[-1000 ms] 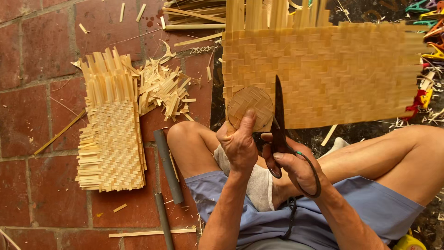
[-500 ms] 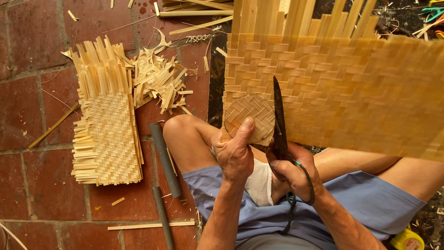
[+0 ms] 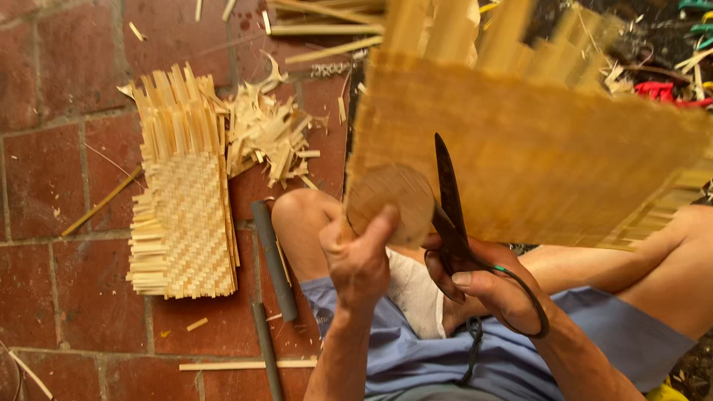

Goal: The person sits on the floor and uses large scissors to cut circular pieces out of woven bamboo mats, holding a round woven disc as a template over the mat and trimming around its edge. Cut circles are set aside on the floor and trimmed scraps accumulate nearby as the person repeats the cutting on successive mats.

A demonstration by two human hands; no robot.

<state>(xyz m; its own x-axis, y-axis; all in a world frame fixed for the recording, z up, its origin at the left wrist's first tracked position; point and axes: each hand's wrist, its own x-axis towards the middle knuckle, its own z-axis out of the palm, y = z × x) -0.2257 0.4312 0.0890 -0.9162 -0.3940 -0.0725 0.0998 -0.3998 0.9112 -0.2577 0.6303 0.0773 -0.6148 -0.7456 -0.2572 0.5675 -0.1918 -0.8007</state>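
Scissors (image 3: 451,208) sit gripped in the right hand (image 3: 490,286), blades nearly closed, while the left hand (image 3: 360,256) pinches a light, stiff round disc (image 3: 390,200) against the thin, bendy woven mat (image 3: 535,156), thumb on top.

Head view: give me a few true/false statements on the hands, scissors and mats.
1. The right hand holds dark scissors. True.
2. The left hand holds a round woven disc against the large woven mat. True.
3. The scissors lie on the brick floor. False: they are in the right hand, blades pointing up.
4. The smaller woven mat rests on the person's lap. False: it lies on the floor.
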